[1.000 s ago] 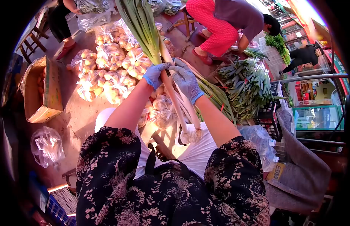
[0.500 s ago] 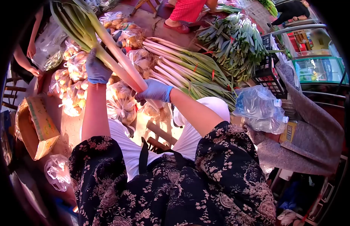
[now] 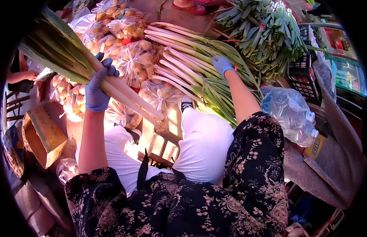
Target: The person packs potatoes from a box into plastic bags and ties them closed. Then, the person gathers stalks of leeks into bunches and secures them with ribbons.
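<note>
My left hand (image 3: pixel 98 87), in a blue glove, is closed around long leeks (image 3: pixel 130 100). Their green leaves point to the upper left, and their white root ends hang over my lap. A small whitish thing (image 3: pixel 102 47) juts up by the gloved fingers; I cannot make out what it is. My right hand (image 3: pixel 221 65), also gloved, reaches over a pile of leeks (image 3: pixel 191 63) lying with their pale stalks to the left. Its fingers bend down around a leek among the green parts and are partly hidden. Red ties show in the pile.
Clear bags of onion-like bulbs (image 3: pixel 134 61) stand beyond my left hand. Tied greens (image 3: pixel 266 35) lie at the upper right by a black crate (image 3: pixel 304 79). Plastic bottles (image 3: pixel 288 114) in a bag sit at right, a cardboard box (image 3: pixel 47 134) at left. Another person's hand (image 3: pixel 29 75) is at far left.
My right hand has let go of the held leeks' lower stalks and moved right onto the pile. My left hand keeps the leeks, now lower and further left. The view has shifted.
</note>
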{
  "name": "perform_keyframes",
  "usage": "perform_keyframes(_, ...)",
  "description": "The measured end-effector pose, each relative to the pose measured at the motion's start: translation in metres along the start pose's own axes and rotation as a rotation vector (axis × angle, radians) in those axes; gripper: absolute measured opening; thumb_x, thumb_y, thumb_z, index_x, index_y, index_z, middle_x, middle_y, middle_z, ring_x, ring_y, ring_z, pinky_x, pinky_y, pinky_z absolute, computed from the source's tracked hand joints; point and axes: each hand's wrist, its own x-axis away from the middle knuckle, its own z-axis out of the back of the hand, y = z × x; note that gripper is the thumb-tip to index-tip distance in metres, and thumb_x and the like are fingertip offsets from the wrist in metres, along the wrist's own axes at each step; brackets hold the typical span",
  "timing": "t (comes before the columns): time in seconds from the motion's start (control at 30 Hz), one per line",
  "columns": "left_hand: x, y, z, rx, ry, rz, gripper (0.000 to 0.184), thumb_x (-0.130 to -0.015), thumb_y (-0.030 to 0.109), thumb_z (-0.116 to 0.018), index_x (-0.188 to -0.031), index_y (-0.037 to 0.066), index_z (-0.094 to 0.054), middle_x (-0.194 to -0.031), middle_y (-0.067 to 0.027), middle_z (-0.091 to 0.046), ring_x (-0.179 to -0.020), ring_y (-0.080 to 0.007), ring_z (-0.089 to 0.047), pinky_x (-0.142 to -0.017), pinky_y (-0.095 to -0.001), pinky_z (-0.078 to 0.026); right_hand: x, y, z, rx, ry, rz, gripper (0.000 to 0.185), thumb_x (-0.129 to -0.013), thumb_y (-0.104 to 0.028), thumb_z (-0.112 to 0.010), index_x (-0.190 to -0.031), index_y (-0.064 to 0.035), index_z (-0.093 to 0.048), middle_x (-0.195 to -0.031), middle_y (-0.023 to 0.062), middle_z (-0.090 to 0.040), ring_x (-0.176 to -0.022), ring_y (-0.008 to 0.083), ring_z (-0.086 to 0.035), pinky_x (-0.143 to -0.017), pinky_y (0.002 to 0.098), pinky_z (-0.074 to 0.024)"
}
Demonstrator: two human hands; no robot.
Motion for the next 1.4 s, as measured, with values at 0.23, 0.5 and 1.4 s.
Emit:
perform_keyframes(0.23,0.000,-0.011,0.019,-0.175,0.231,0.117,0.051,-0.073,0.009,-0.060,-0.119,0.006,-0.040,-0.092,-0.0031,-0.051,-0.076,-0.0133,-0.047,-0.075,-0.0294,-0.040,-0.026,0.070,-0.090,0.220,0.016,-0.246,0.049,-0.078,-0.028,-0.055,-0.121,-0.0068,-0.043,-0.124,0.0173,-0.043,-0.112,0.0327,-0.043,-0.093,0.0398,-0.0371)
perform_keyframes(0.5,-0.004,-0.020,0.013,-0.144,0.259,0.152,0.053,-0.073,0.009,-0.060,-0.121,0.006,-0.038,-0.094,-0.0023,-0.048,-0.077,-0.0133,-0.046,-0.076,-0.0303,-0.039,-0.040,0.064,-0.085,0.440,-0.054,-0.226,0.057,-0.069,-0.033,-0.062,-0.120,-0.0130,-0.047,-0.115,0.0123,-0.047,-0.108,0.0275,-0.045,-0.088,0.0402,-0.0383)
perform_keyframes(1.4,0.016,0.015,0.015,-0.058,0.054,0.058,0.052,-0.075,0.007,-0.059,-0.123,0.003,-0.038,-0.096,-0.0064,-0.054,-0.078,-0.0149,-0.051,-0.074,-0.0307,-0.044,0.148,-0.003,-0.017,0.552,0.489,0.168,0.023,-0.067,-0.014,-0.058,-0.089,-0.0191,-0.056,-0.083,0.0052,-0.052,-0.088,0.0237,-0.049,-0.083,0.0418,-0.0304)
